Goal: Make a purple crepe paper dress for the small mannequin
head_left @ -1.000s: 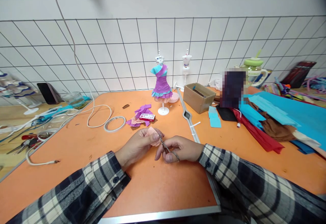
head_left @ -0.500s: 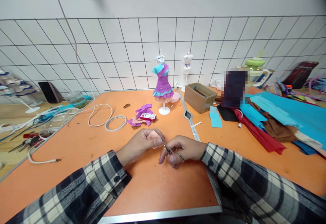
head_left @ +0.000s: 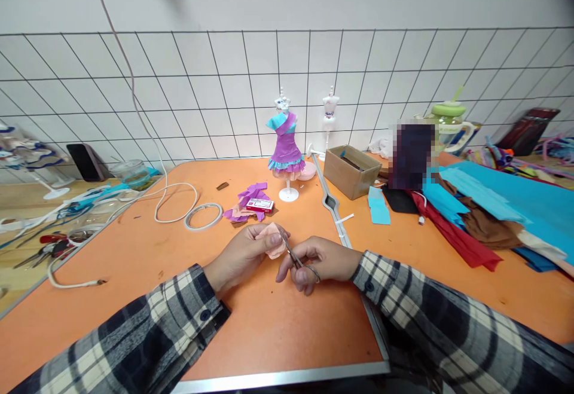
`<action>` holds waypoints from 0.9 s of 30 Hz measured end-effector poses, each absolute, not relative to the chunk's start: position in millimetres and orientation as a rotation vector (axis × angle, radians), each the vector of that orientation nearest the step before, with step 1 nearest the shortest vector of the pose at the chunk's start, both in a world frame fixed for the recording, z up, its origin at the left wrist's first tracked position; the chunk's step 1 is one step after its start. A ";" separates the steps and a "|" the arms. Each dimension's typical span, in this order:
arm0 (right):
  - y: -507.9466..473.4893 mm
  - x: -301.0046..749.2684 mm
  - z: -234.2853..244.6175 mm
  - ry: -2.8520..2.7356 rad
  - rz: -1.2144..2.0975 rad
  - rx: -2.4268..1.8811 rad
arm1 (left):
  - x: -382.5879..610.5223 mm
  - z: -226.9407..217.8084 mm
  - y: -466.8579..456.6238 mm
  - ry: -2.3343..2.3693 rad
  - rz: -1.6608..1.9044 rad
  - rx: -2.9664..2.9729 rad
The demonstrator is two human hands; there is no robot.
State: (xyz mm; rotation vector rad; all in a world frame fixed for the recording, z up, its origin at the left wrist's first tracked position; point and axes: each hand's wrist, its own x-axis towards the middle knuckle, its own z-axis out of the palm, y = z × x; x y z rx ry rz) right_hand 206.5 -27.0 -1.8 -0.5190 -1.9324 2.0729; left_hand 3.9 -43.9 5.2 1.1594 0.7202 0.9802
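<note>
My left hand (head_left: 244,254) pinches a small piece of peach crepe paper (head_left: 274,249) between thumb and fingers, above the orange table (head_left: 287,328). Small metal scissors (head_left: 293,257) are in my right hand (head_left: 320,262), fingers curled round the handles. Their blades point up and left and meet the paper's right edge. Beyond my hands stands a mini dress form (head_left: 287,143) in a purple and blue dress with a ruffled hem. Purple and peach scraps (head_left: 251,194) lie left of it, with a small red and white box (head_left: 260,205) on top.
A tape roll (head_left: 203,217) and a white cable (head_left: 179,186) lie at left. Behind are a bare dress form (head_left: 330,110) and a cardboard box (head_left: 352,173). Blue paper pieces (head_left: 379,205), a red strip (head_left: 457,241) and brown paper (head_left: 488,226) lie at right.
The peach paper has turned in my left hand, so more of it shows above and below the thumb. The scissors have shifted slightly left and up with my right hand.
</note>
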 end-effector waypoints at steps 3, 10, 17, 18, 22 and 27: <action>-27.0 207.1 -2.2 -1.924 2.073 -0.499 | 3.9 4.0 -43.9 0.739 0.949 1.161; -27.0 208.7 -1.5 -1.950 2.053 -0.503 | 2.7 3.5 -42.0 0.741 0.949 1.242; -27.0 208.2 -2.4 -1.975 2.027 -0.492 | 1.0 2.2 -40.4 0.745 0.924 1.275; -26.8 208.1 -2.5 -1.973 2.030 -0.493 | 0.9 1.8 -40.2 0.745 0.921 1.273; -26.8 207.3 -3.0 -1.922 2.089 -0.498 | 0.6 0.4 -39.6 0.732 0.885 1.309; -27.4 207.2 -2.7 -1.984 2.013 -0.512 | -0.4 -0.6 -38.9 0.728 0.879 1.317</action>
